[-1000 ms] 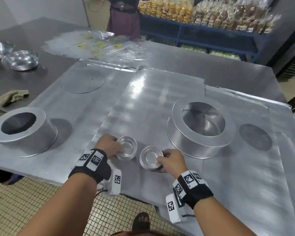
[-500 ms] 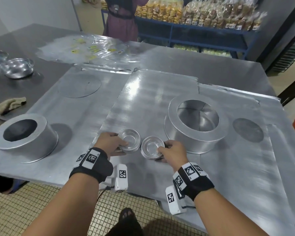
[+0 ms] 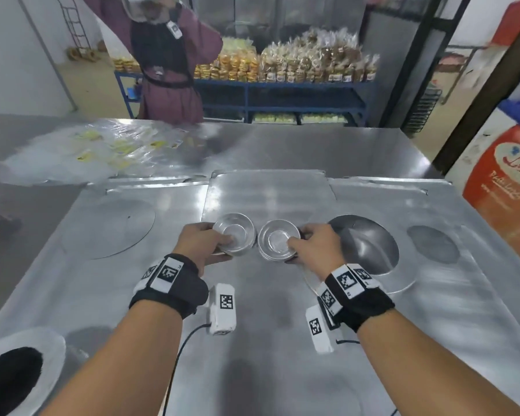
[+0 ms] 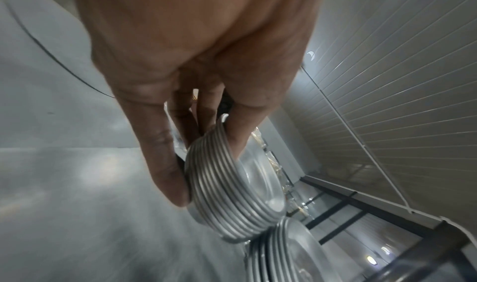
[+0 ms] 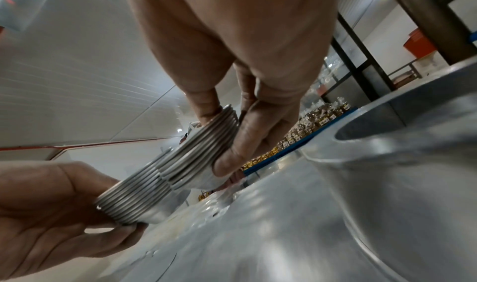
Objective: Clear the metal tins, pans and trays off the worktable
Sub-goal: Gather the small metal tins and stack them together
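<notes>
Two hands each gripped a nested stack of small round metal tins, lifted clear of the table [image 3: 282,340]. The left hand [image 3: 197,243] held the left tin stack [image 3: 236,234], thumb over the rim into the top tin and fingers [image 4: 165,164] curled under the base. The right hand [image 3: 314,247] clasped the right tin stack [image 3: 278,243] the same way, thumb on the rim and fingers [image 5: 242,143] wrapped around the ribbed side. Both stacks sat side by side between the hands, their rims touching or nearly so. Just right of the right hand stood a large round cake pan [image 3: 370,247] with a wide flat rim. Near the left forearm, at the table's edge, sat another large round pan [image 3: 27,355] with a dark inside. Beyond both hands lay clear plastic bags [image 3: 81,151], and past the table a person [image 3: 168,64] stood before a blue shelf [image 3: 282,85] of packed bread.
</notes>
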